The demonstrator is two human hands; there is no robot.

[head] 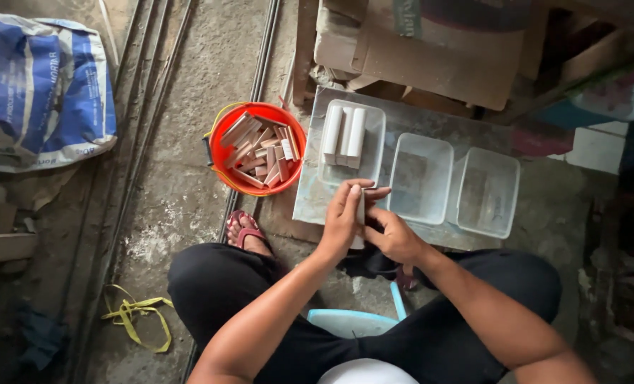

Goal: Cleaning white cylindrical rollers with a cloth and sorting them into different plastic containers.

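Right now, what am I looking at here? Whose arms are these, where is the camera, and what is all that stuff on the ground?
The camera sits on a person's head and looks straight down, so the arms belong to the person wearing it, who sits low with knees apart. No machine is involved. The left hand and right hand together hold a small pale block. In front lies a grey board carrying three clear plastic tubs: the left tub holds a few white blocks, the middle tub and right tub look empty. Beside the board stands an orange bucket full of brownish wooden pieces. A blue and white sack lies at far left.
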